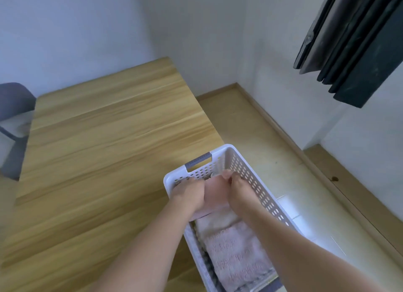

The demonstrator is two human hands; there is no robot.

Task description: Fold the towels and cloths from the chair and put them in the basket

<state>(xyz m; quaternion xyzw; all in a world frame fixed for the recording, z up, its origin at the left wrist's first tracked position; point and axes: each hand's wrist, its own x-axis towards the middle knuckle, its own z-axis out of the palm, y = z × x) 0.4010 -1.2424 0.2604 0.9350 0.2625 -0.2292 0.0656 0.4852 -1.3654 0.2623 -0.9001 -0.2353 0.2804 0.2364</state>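
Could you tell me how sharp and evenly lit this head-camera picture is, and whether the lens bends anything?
Head view: soft, even daylight, no glare; the wooden table is smeared by motion blur; wide-angle distortion tilts the walls and curtain; both hands and the pink cloth in the basket look soft.
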